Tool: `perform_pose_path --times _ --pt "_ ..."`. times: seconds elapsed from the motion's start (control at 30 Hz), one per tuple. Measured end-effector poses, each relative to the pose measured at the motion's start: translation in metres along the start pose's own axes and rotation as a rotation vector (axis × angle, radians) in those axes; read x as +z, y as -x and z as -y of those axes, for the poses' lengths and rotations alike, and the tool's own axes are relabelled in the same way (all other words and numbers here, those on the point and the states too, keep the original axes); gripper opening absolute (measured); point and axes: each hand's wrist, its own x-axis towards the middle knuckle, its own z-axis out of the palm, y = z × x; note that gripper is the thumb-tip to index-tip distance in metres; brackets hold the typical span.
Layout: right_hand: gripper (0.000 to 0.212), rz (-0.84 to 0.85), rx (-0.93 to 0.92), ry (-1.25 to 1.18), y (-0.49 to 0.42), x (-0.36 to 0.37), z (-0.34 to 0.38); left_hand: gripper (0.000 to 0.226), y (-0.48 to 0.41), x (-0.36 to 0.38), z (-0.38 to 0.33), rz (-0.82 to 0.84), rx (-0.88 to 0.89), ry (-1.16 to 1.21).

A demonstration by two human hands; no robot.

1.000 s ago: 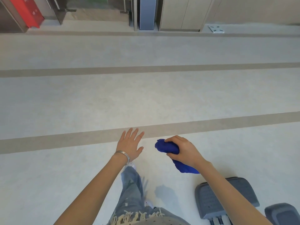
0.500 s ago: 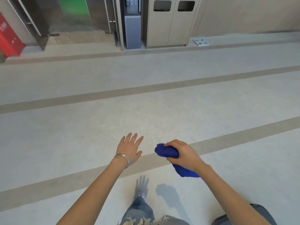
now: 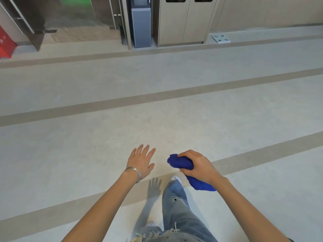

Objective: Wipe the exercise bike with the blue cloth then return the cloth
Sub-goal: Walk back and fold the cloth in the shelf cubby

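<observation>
A bunched blue cloth (image 3: 180, 162) is gripped in my right hand (image 3: 198, 165), with one end sticking out to the left and the other hanging below my wrist. My left hand (image 3: 141, 160) is held out flat beside it, fingers spread, holding nothing; bracelets circle its wrist. Both hands hover over the pale floor in front of me. No exercise bike is in view.
Pale floor (image 3: 157, 75) with grey-brown stripes stretches ahead. At the far wall stand a grey water dispenser (image 3: 140, 27), a beige two-door bin cabinet (image 3: 183, 21), a glass doorway (image 3: 70, 18) and a red object (image 3: 5, 44) at left. A floor scale (image 3: 220, 38) lies at right. My jeans-clad leg (image 3: 176, 206) steps forward.
The view has lifted and moved forward across the floor; the grey equipment base at bottom right has left the frame. My right leg has stepped forward. Both hands keep their pose.
</observation>
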Motion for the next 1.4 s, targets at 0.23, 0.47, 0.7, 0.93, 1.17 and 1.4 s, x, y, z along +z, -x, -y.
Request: perform_pose_path --times 0.23,0.47,0.7,0.93,1.17,1.4 --pt "0.044 0.004 0.012 -0.005 -0.081 -0.067 -0.054 0.062 -0.106 -0.051 -0.016 -0.013 0.010 0.005" --pt "0.044 -0.034 -0.010 0.020 -0.150 -0.140 -0.099 0.061 -0.211 -0.107 -0.044 -0.077 -0.006 0.052" --pt "0.043 -0.045 0.005 -0.020 -0.193 -0.177 -0.133 0.062 -0.280 -0.132 -0.056 -0.064 0.020 0.032" --pt "0.044 -0.067 0.097 -0.044 -0.248 -0.214 -0.169 0.062 -0.364 -0.161 -0.057 -0.052 0.075 -0.018" --pt "0.044 -0.126 0.118 -0.036 -0.332 -0.255 -0.198 0.063 -0.476 -0.203 -0.046 -0.059 0.147 -0.056" --pt "0.043 -0.157 0.180 -0.014 -0.437 -0.327 -0.217 0.062 -0.596 -0.274 -0.025 -0.118 0.204 -0.061"
